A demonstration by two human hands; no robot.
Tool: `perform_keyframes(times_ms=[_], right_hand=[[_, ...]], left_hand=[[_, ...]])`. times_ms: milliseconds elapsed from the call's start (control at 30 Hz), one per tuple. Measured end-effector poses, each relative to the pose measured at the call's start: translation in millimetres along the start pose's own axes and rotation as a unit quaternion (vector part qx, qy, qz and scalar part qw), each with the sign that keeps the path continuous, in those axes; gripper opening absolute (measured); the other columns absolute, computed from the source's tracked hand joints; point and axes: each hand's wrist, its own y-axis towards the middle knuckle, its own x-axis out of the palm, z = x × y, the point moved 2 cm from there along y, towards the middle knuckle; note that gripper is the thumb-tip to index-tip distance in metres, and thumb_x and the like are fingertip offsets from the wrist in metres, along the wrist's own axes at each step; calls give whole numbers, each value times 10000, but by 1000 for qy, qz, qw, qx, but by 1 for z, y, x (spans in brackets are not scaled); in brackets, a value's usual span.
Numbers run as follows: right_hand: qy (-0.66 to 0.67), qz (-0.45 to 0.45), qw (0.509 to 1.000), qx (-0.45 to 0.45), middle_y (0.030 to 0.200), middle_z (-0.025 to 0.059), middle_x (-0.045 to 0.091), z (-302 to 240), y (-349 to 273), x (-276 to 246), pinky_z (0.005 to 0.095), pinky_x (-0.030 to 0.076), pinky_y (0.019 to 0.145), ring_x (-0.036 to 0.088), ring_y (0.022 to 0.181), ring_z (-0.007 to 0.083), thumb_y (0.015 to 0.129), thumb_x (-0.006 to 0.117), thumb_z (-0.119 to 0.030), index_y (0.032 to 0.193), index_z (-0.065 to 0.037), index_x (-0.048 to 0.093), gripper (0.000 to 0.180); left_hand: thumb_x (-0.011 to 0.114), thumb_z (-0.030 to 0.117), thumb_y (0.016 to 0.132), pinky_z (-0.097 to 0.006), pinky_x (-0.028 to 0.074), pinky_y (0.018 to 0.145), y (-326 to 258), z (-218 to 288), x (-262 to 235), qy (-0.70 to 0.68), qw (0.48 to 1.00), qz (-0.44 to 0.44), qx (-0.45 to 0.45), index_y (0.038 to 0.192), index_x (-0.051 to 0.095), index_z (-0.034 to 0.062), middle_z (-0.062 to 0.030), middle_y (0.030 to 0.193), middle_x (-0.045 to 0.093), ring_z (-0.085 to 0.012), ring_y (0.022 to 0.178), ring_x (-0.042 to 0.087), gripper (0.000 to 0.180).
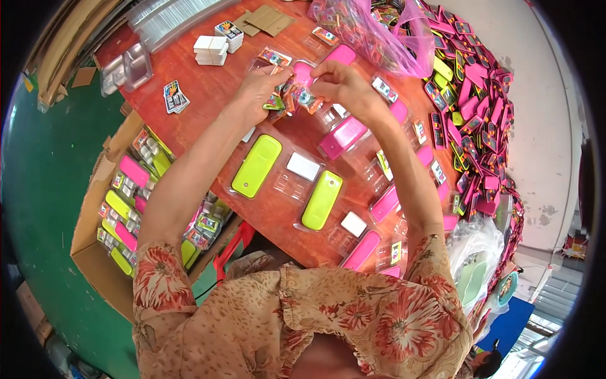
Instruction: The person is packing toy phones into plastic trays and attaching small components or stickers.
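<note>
Over the far middle of the table, my left hand (257, 93) is closed around several small, colourful, shiny packets (297, 98). My right hand (346, 90) is right beside them with its fingers pinched; what it grips is too small to tell. Beneath and around both hands are clear plastic trays with pink cases (344, 136), white blocks and little packets. Closer to me lie two trays with lime-green cases, one on the left (257, 165) and another (322, 200) nearer. Between them is a white card block (303, 167) in a clear tray.
White card stacks (210, 50) and loose cards (175, 97) lie at the far left. A pink plastic bag (404, 44) of packets stands at the back. Pink and green pieces (470, 107) heap up on the right. A cardboard box (95, 208) of filled trays stands at left.
</note>
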Motion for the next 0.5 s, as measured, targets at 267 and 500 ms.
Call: perform_keyframes(times_ms=[267,500], right_hand=[[109,33,993,9,773,19,555,4,-17,1,190,442,556,537,678,83,765,530,-36,897,-34,493,137],[-121,153,973,-124,733,74,577,52,-9,-46,292,436,585,569,681,161,729,561,-54,865,-6,510,153]], left_hand=[[530,88,777,-261,448,466,10,-17,36,-39,998,25,52,839,519,32,-63,713,545,-146,579,540,84],[536,136,780,-242,408,381,3,-12,19,-11,999,23,25,796,518,57,-41,636,529,-114,481,496,83]])
